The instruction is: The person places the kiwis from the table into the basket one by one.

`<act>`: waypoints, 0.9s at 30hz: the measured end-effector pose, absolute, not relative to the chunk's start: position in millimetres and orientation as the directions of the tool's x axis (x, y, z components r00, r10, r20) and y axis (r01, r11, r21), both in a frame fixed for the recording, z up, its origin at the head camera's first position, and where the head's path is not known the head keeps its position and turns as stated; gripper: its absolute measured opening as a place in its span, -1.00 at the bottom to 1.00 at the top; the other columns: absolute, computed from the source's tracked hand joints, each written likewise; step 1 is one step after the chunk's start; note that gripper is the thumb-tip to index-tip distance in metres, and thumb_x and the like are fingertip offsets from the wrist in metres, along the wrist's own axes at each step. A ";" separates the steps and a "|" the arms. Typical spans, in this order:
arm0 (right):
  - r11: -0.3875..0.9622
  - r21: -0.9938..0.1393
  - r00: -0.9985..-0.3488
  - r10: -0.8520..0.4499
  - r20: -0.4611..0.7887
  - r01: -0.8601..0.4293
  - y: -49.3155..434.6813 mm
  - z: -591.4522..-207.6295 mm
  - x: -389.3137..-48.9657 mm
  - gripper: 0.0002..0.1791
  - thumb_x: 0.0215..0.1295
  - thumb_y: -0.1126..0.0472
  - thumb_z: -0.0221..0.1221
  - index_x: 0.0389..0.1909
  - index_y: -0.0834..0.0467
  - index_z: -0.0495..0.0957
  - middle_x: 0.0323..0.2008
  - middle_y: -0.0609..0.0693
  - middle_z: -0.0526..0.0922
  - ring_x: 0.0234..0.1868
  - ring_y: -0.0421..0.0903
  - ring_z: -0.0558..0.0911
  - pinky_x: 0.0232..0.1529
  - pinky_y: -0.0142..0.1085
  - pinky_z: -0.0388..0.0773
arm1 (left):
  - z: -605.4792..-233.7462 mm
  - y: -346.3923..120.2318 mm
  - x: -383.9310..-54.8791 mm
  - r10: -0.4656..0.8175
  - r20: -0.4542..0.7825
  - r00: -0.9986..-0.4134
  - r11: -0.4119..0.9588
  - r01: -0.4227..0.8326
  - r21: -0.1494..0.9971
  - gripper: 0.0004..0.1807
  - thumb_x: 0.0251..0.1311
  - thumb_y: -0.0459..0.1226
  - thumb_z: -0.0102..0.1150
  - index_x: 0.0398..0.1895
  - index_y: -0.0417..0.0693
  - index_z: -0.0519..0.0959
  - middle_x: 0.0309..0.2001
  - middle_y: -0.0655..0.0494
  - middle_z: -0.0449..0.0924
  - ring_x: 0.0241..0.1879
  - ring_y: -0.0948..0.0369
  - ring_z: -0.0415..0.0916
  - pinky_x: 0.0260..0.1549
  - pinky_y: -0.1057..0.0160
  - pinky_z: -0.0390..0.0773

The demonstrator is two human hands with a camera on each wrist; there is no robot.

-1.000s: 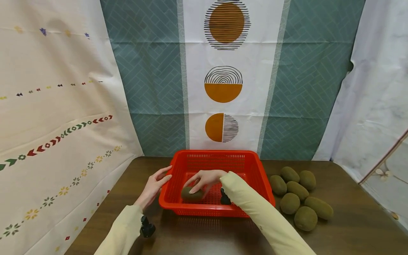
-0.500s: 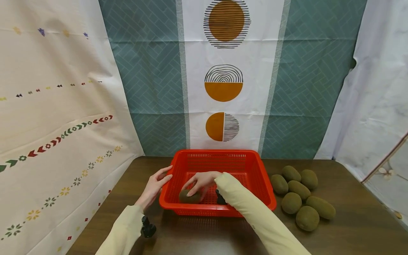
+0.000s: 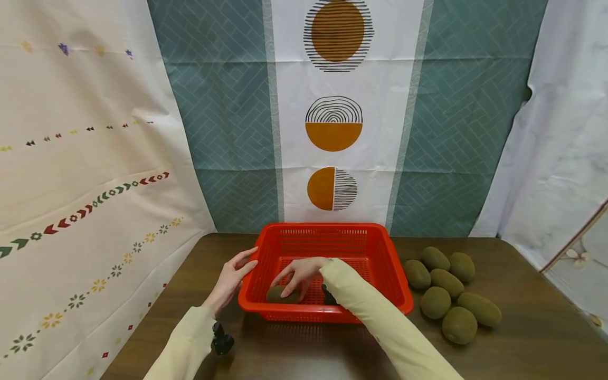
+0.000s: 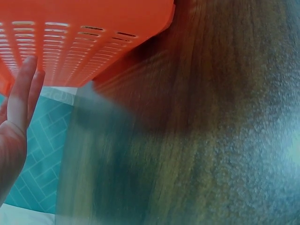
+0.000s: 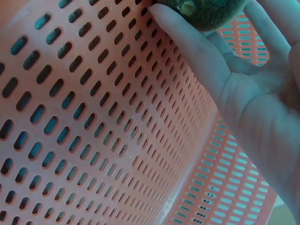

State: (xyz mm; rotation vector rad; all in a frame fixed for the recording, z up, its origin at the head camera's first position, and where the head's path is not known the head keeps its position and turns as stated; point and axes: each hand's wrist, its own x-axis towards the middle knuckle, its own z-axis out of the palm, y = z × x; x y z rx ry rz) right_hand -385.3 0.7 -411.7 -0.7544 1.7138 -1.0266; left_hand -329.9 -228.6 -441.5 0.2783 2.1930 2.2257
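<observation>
A brown, fuzzy kiwi point(image 3: 276, 296) lies low in the front left corner of the red plastic basket point(image 3: 325, 313). My right hand point(image 3: 300, 273) reaches over the basket's front and holds the kiwi from above, thumb and fingers around it. From the right wrist view, the thumb presses near the end of the kiwi point(image 5: 208, 13), close to the slotted basket wall point(image 5: 108, 117). My left hand point(image 3: 229, 279) is at the basket's left side, fingertips at the rim. Straight fingers point(image 4: 21, 93) lie along the basket's outer wall in the left wrist view.
Several more kiwis point(image 3: 435, 303) lie in a loose group on the dark wooden table point(image 3: 532, 327), right of the basket. Hanging cloths surround the table, with a patterned teal and white one point(image 3: 228, 137) behind it.
The right hand has shifted slightly left and down with the kiwi toward the basket's front left corner. The left hand has stayed at the rim.
</observation>
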 end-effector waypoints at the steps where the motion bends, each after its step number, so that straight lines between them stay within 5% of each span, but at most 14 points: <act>1: 0.454 -0.890 -0.342 -0.841 -0.418 -0.029 0.7 -411.8 -385.8 -0.55 0.20 0.41 0.12 0.14 0.17 0.42 -0.08 0.10 0.50 -0.20 0.01 0.55 -0.22 0.00 0.51 | -441.0 -228.6 -330.1 0.126 0.117 -0.985 -0.028 0.114 0.993 -0.48 0.16 -0.19 0.15 0.22 -0.03 0.35 0.04 -0.20 0.43 -0.15 -0.06 0.51 -0.29 -0.01 0.53; 11: 0.487 -0.872 -0.357 -0.824 -0.440 -0.052 4.2 -408.6 -384.8 -0.56 0.18 0.35 0.16 0.12 0.18 0.44 -0.26 0.12 0.61 -0.48 0.04 0.53 -0.30 -0.03 0.54 | -444.1 -228.9 -332.5 0.114 0.111 -0.987 -0.023 0.109 0.994 -0.48 0.16 -0.20 0.15 0.22 0.00 0.35 0.04 -0.20 0.43 -0.14 -0.07 0.51 -0.31 -0.02 0.53; 27: 0.464 -0.874 -0.400 -0.836 -0.376 -0.147 33.1 -365.9 -384.6 -0.53 0.16 0.30 0.20 0.14 0.17 0.43 -0.07 0.25 0.52 -0.08 0.18 0.52 -0.28 0.01 0.53 | -427.2 -226.0 -318.9 0.157 0.107 -0.982 -0.054 0.100 0.994 -0.47 0.18 -0.27 0.13 0.24 -0.13 0.30 0.03 -0.29 0.41 -0.13 -0.13 0.49 -0.29 -0.04 0.52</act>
